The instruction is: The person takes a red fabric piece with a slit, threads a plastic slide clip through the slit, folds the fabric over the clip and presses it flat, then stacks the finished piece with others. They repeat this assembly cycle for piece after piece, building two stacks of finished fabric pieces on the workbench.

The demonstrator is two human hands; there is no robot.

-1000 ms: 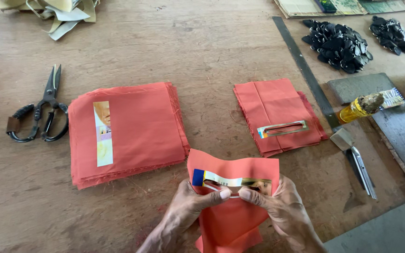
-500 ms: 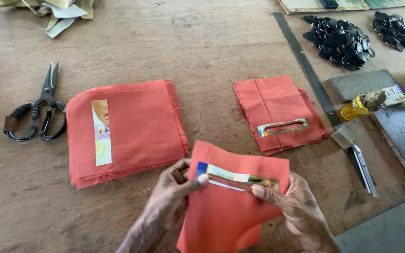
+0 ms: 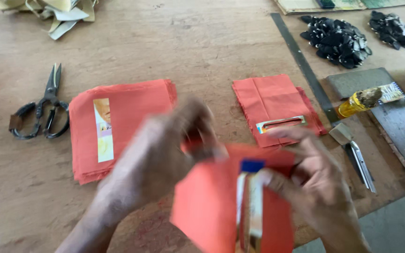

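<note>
The fingers of the left hand point(image 3: 174, 145) are curled and pinched on the upper left edge of an orange-red fabric piece point(image 3: 212, 206), though motion blur hides exactly how tightly they are closed. The fingers of the right hand point(image 3: 310, 182) are bent around the fabric's right side, with the thumb pressed near a narrow printed strip with a blue end point(image 3: 251, 197) that runs upright down the cloth. The fabric is held raised above the worn wooden table point(image 3: 202, 56), low in the middle of the view. The left forearm is angled up from the lower left, the right wrist from the lower right.

Behind the left hand a thick stack of orange-red fabric pieces point(image 3: 127, 122) is laid, a pale printed strip resting on it. Behind the right hand a smaller orange-red stack point(image 3: 273, 100) is seen, carrying a slotted strip. Black scissors point(image 3: 41, 112) lie at far left. A long dark metal ruler point(image 3: 305, 70), a yellow glue bottle point(image 3: 357, 103), a metal utility knife point(image 3: 359, 159) and heaps of small black pieces point(image 3: 336, 35) are placed to the right.
</note>
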